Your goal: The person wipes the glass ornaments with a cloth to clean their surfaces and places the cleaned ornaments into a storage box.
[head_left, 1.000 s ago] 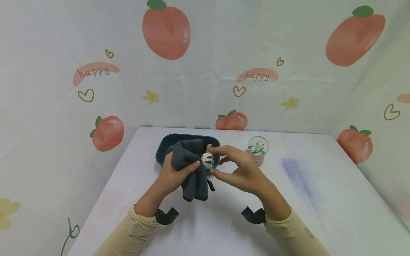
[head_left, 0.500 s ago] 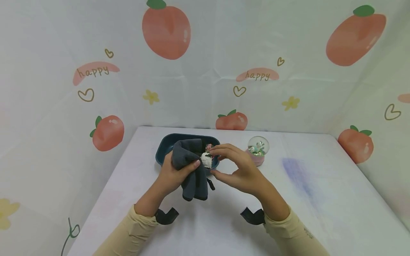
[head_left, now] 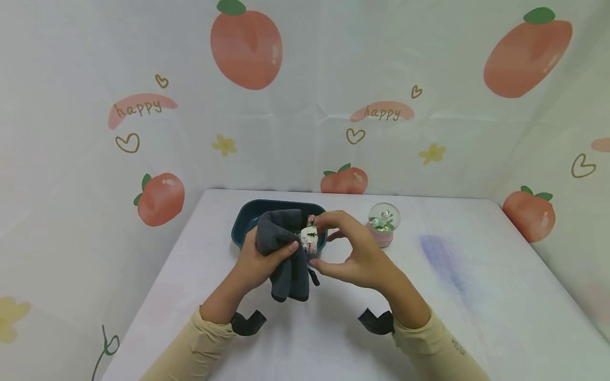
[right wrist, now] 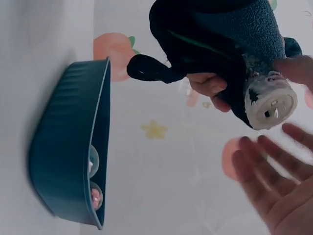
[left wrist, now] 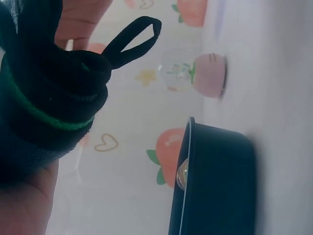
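Observation:
My left hand (head_left: 254,259) grips a dark grey towel (head_left: 278,233) with a hanging loop (left wrist: 134,41), bunched around a small snow globe. Only the globe's white base (head_left: 309,239) pokes out on the right, with dark tree shapes on its side; the towel hides the dome. In the right wrist view, the underside (right wrist: 274,110) of that base shows a round disc with a slot. My right hand (head_left: 355,254) is cupped beside the base, thumb and fingers spread apart. One fingertip (right wrist: 282,65) is right at the towel and the base; the other fingers are off it.
A dark teal tray (right wrist: 63,147) stands behind the hands; two snow globes (right wrist: 94,196) show inside it. Right of the tray, a snow globe with a pink base (head_left: 383,227) stands on the white table (head_left: 476,275). A fruit-printed curtain (head_left: 305,79) hangs behind.
The white base has turned a little, so different markings face up. My right fingers have shifted around it, the thumb moving slightly down and left. My left hand stays put.

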### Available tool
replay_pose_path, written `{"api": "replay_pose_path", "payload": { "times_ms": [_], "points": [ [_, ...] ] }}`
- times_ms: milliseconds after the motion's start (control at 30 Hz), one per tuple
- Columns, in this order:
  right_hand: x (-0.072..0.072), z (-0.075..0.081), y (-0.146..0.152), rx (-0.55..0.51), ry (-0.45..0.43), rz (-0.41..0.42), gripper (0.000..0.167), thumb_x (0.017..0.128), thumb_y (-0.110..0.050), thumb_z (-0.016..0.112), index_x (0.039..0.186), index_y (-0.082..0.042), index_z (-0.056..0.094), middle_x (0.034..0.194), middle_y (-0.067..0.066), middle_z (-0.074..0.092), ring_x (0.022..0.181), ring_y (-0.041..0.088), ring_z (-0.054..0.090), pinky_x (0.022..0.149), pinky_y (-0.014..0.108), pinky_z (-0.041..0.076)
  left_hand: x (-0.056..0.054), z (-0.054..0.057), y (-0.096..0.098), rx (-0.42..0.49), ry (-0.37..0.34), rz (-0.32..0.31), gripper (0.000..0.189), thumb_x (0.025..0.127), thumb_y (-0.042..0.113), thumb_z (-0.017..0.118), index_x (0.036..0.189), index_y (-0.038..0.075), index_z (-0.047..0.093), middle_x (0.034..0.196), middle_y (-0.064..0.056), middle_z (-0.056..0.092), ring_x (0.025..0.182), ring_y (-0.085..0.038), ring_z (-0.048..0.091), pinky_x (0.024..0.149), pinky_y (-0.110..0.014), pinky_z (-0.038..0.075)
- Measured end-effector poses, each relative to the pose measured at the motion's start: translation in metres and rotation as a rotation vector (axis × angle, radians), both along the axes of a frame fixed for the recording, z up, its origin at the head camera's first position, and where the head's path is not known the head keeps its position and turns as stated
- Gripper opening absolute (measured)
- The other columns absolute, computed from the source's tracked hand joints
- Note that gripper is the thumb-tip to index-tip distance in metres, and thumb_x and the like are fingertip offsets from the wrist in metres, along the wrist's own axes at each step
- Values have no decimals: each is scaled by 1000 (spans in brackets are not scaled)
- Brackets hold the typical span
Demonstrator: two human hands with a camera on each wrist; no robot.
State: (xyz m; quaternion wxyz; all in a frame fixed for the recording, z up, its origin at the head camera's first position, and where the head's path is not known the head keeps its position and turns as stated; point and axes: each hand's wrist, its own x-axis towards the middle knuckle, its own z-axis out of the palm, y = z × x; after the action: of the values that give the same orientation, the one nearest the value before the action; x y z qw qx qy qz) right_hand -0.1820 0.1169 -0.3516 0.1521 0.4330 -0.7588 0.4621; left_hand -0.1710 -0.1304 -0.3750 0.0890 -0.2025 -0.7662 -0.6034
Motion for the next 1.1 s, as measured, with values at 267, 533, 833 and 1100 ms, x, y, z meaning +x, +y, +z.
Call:
{"api": "replay_pose_path", "payload": {
  "times_ms": [267, 533, 833, 1100],
  "points": [
    [-2, -2, 1, -25, 102, 48, 59, 81, 6, 88, 133, -1, 63, 125, 11, 73, 109, 19, 71, 89, 37, 63, 1, -1, 0, 3, -2, -14, 42, 93, 11, 79, 131, 1, 65, 121, -17, 70, 104, -19, 68, 91, -32, 58],
    [-2, -1, 2, -18, 80, 20, 59, 80, -3, 91, 133, -3, 63, 122, 10, 74, 106, 19, 72, 86, 33, 62, 2, 2, 1, -18, 18, -39, 47, 91, 16, 82, 132, 3, 63, 120, -14, 71, 104, -21, 68, 91, -34, 59],
    [-1, 1, 2, -13, 110, 40, 60, 81, 3, 88, 135, -1, 62, 118, 10, 75, 99, 19, 73, 84, 34, 63, 2, 0, 0, -8, 6, -40, 43, 93, 17, 79, 130, 1, 65, 117, -16, 71, 102, -21, 68, 89, -33, 59],
    [0, -2, 3, 18, 32, -9, 64, 85, -6, 88, 141, -6, 58, 123, 5, 75, 101, 13, 72, 85, 32, 62, 4, 2, 2, -14, 19, -22, 46, 91, 16, 81, 131, 3, 65, 118, -15, 71, 103, -20, 68, 89, -34, 58]
  ]
}}
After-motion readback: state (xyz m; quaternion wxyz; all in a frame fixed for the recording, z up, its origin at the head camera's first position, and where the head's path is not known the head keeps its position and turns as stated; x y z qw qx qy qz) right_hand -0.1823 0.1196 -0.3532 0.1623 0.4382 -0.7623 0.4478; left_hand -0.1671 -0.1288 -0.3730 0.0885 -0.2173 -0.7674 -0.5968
